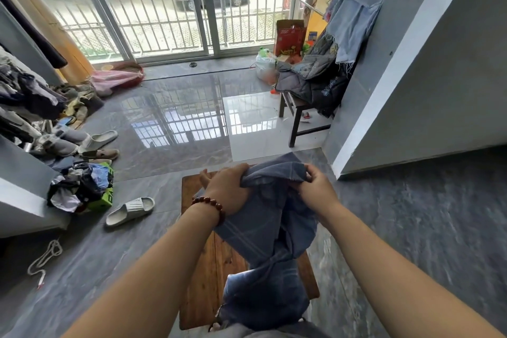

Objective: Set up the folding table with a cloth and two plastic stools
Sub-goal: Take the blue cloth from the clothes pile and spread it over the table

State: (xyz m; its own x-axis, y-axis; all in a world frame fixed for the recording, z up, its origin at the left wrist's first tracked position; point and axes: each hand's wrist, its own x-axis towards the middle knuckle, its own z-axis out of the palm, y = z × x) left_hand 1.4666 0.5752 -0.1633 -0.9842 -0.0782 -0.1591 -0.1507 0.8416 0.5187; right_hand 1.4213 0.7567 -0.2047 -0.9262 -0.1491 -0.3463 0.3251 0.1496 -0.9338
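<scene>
A small wooden table (pixel 203 277) with a brown plank top stands on the grey tiled floor right below me. A bunched blue checked cloth (pixel 271 230) hangs over its top, held up by both hands. My left hand (pixel 229 189), with a bead bracelet on the wrist, grips the cloth's upper left fold. My right hand (pixel 315 186) pinches the upper right edge. The cloth's lower part droops toward my body and covers the middle of the table. No plastic stools are visible.
A dark wooden bench (pixel 297 118) piled with clothes stands at the right by a grey wall. Shoes, a slipper (pixel 130 211) and a heap of clothes (pixel 82 186) lie on the left. Barred glass doors close the far side. A white cord (pixel 45 258) lies on the floor.
</scene>
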